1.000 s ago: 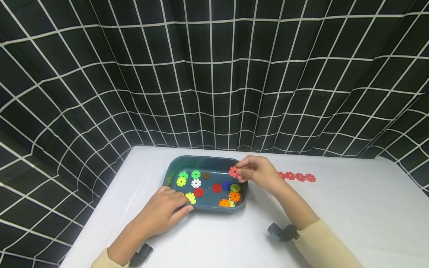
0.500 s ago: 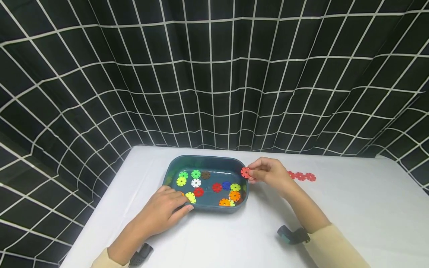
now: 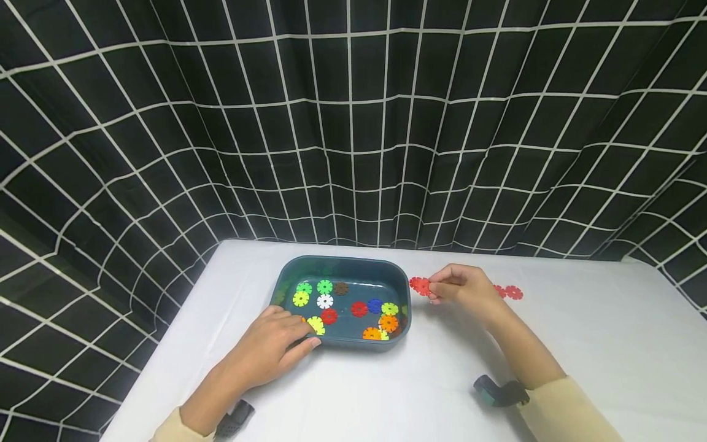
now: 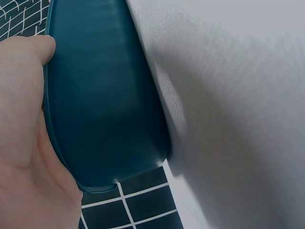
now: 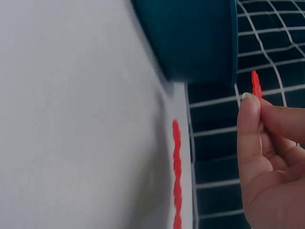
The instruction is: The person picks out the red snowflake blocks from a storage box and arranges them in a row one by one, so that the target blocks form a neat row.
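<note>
My right hand (image 3: 463, 291) pinches a red notched plastic disc (image 5: 256, 85) between thumb and fingers. In the right wrist view the disc is held edge-on, above the cloth. Below it, a line of red discs (image 5: 177, 167) lies on the white table, partly hidden behind the hand in the head view. My left hand (image 3: 272, 344) holds the near-left rim of a dark teal tray (image 3: 353, 341), thumb outside and fingers over the edge. Inside the tray lie loose notched discs: red (image 3: 359, 309), white (image 3: 324, 301), blue (image 3: 375, 306), brown (image 3: 340, 288), plus green, yellow and orange ones.
A white cloth (image 3: 353, 393) covers the table. Behind and to the sides hangs a black curtain (image 3: 353, 135) with a white grid. A dark wrist device (image 3: 499, 391) sits on the right forearm, and another device (image 3: 234, 418) on the left.
My right hand has carried the red disc rightward, from over the tray's right end to above the left part of the red line. The left hand and tray stay in place.
</note>
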{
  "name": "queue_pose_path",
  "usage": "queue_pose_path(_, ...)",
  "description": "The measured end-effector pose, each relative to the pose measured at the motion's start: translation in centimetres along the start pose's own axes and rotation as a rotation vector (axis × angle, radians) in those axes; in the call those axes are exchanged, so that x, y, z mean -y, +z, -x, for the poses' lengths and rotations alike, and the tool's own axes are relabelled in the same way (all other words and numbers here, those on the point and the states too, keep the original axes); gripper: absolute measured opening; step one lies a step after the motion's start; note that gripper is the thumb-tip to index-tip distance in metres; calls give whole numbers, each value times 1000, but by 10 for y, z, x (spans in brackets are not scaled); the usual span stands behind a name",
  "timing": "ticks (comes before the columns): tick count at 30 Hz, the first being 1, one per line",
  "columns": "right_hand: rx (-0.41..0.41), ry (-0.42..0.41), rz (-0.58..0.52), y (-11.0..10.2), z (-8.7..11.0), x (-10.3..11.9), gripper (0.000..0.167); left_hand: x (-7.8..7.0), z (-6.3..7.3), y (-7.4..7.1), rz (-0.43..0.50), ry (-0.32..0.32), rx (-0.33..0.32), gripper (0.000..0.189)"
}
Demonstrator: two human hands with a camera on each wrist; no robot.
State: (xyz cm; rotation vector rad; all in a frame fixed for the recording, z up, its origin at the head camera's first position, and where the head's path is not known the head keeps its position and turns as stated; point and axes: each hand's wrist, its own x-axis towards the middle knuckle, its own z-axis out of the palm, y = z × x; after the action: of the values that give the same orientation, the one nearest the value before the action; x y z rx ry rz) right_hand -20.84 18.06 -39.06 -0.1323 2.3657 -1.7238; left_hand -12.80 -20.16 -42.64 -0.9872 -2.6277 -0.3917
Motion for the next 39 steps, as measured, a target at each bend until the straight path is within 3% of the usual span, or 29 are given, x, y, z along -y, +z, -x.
queue_pose_path(18,-60,-11,34,-55,11,-34,30,0,1,3,2,-9,2,21)
queue_pose_path(30,-125,103,175,-100,19,-56,41,0,0,2,3,-4,-7,21)
queue_pose_path(36,-172,146,376,-122,22,-64,43,-1,0,2,-4,-9,-7,20)
queue_pose_path(39,-200,171,423,-132,21,-68,47,-1,0,1,0,-7,-9,20)
